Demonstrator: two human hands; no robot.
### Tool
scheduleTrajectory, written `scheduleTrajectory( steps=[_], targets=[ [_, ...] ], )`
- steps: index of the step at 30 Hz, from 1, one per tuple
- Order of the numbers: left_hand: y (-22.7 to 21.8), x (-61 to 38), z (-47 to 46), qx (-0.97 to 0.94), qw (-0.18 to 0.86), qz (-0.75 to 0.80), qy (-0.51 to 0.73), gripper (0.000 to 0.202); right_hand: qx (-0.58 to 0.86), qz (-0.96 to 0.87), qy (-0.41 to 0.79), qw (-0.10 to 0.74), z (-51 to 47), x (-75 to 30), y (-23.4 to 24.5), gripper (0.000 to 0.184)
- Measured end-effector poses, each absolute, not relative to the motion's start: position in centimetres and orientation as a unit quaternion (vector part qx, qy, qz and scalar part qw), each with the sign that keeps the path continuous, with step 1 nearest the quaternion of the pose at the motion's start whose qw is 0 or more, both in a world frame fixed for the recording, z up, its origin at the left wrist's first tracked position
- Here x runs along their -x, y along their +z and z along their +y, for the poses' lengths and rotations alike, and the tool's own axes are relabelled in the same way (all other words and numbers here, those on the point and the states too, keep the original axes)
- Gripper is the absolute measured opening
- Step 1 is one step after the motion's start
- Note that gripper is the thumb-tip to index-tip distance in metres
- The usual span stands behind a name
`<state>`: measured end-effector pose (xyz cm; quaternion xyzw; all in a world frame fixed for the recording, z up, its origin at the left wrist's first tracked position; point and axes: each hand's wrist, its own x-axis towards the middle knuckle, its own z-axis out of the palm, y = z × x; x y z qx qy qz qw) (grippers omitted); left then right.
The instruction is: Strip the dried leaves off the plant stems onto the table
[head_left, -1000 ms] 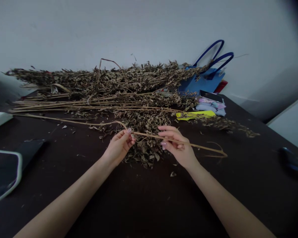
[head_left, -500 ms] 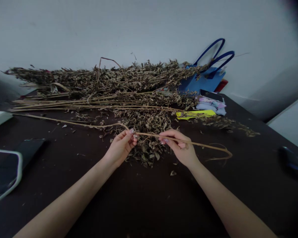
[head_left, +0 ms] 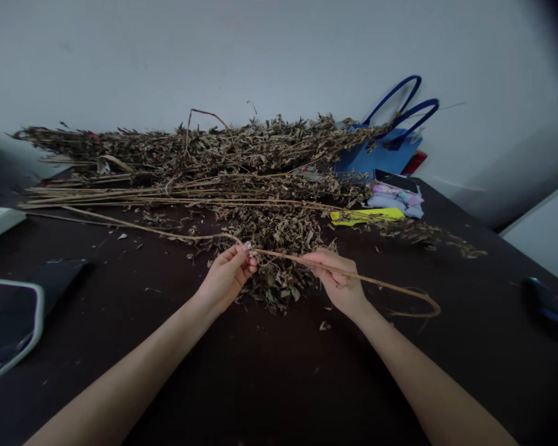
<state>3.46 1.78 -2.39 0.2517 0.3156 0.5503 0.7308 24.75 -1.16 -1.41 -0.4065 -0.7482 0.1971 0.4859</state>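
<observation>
A long, thin dried plant stem [head_left: 381, 283] runs across the middle of the view, mostly bare, bending back in a hook at its right end. My left hand [head_left: 227, 272] pinches it between thumb and fingers near a kink. My right hand [head_left: 337, 279] is closed around it a short way to the right, the fingertips partly hidden. Beneath and behind both hands lies a heap of crumbled dried leaves [head_left: 283, 291]. The stem's left part stretches towards the bundle of bare stalks [head_left: 97, 197].
Leafy dried plants [head_left: 260, 145] are piled along the wall. At the back right are a blue bag [head_left: 372, 158], a yellow strip [head_left: 365, 215] and a phone [head_left: 397, 181] on a patterned cloth bundle [head_left: 395, 201]. A white-rimmed object [head_left: 39, 310] sits left on the dark table [head_left: 279, 384].
My right hand has turned and wrapped further around the stem. The stem's hooked right end has dropped slightly lower, and its left end has shifted a little. My left hand stays in place.
</observation>
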Motion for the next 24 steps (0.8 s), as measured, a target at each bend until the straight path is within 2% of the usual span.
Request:
scheduleTrajectory(
  steps=[4,10,19,21,24],
  targets=[
    [-2.24,-3.47,1.73,-0.249,0.730,0.313,0.554,0.011,0.438,-0.721,0.196,0.500,-1.19,-24.62,-1.57,0.014],
    [-2.50,-3.51,1.82,-0.244,0.733,0.318,0.550,0.011,0.494,-0.706,0.218,0.458,-1.06,-24.73,-2.26,0.017],
    [-2.64,-3.45,1.92,-0.248,0.731,0.314,0.552,0.012,0.467,-0.711,0.235,0.471,-0.91,-24.29,-2.20,0.012],
    [-2.56,-3.23,2.14,-0.244,0.727,0.313,0.561,0.010,0.467,-0.696,0.272,0.473,-0.81,-24.27,-2.23,0.014],
    [-2.51,-2.70,2.66,-0.234,0.718,0.312,0.577,0.009,0.440,-0.653,0.383,0.482,-0.59,-24.29,-2.35,0.027]
  ],
)
